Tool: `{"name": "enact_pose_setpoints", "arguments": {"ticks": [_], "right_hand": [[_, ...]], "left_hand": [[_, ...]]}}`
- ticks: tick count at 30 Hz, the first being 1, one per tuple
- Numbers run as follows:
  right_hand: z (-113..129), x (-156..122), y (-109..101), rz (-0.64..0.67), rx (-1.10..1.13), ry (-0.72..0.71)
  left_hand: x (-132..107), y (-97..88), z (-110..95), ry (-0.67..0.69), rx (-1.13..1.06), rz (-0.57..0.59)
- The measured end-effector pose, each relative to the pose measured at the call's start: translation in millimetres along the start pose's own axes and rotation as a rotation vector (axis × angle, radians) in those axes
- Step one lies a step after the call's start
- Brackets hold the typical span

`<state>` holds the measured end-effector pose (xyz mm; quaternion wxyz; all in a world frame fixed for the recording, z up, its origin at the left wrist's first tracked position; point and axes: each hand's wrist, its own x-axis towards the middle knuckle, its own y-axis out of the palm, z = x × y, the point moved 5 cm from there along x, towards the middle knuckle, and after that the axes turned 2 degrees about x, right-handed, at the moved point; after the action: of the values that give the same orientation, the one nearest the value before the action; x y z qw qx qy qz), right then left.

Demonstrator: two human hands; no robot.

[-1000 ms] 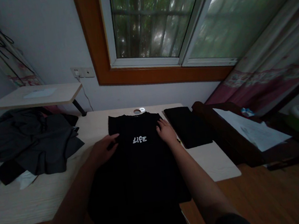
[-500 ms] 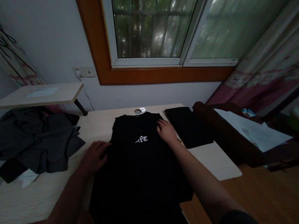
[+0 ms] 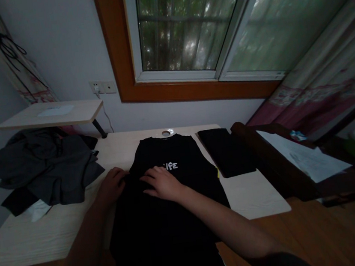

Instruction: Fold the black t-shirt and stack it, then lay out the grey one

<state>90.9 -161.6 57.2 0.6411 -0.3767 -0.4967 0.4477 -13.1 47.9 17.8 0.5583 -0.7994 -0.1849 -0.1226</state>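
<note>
A black shirt (image 3: 187,209) lies spread on the light wooden table (image 3: 256,194), its neck toward the wall and its lower end hanging past the front edge. White lettering (image 3: 171,166) on its chest is partly covered by my right hand (image 3: 162,184). That hand rests on the cloth with fingers apart, holding nothing. At the shirt's left edge, my left hand (image 3: 111,186) has its fingers curled and seems to pinch the fabric; the dim light hides the exact grip.
A heap of dark grey clothing (image 3: 48,166) sits at the left under a small raised shelf (image 3: 78,113). Right of the shirt lies a folded black cloth (image 3: 227,153). Beyond the table stands a dark wooden piece of furniture (image 3: 276,172) with a paper sheet (image 3: 306,156) on it.
My right hand has moved left and slightly nearer, from the shirt's upper right edge to its middle beside the lettering. My left hand stays at the left edge. The view shifted slightly.
</note>
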Motion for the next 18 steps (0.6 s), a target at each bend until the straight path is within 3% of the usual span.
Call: {"name": "enact_pose_setpoints", "arguments": {"ticks": [3, 6, 13, 15, 18], "right_hand": [[4, 9, 12, 0.018, 0.023, -0.011], [-9, 17, 13, -0.02, 0.067, 0.035], [-88, 38, 7, -0.285, 0.19, 0.396], [-109, 46, 12, -0.289, 0.21, 0.476], [-128, 63, 22, -0.222, 0.245, 0.45]], "left_hand": [[0, -0.4, 3, 0.018, 0.005, -0.007], [0, -0.5, 3, 0.029, 0.015, 0.015], [-1, -0.8, -1, 0.026, 0.012, 0.05], [0, -1.6, -2, 0.019, 0.012, 0.059], [0, -3.2, -3, 0.011, -0.004, 0.065]]}}
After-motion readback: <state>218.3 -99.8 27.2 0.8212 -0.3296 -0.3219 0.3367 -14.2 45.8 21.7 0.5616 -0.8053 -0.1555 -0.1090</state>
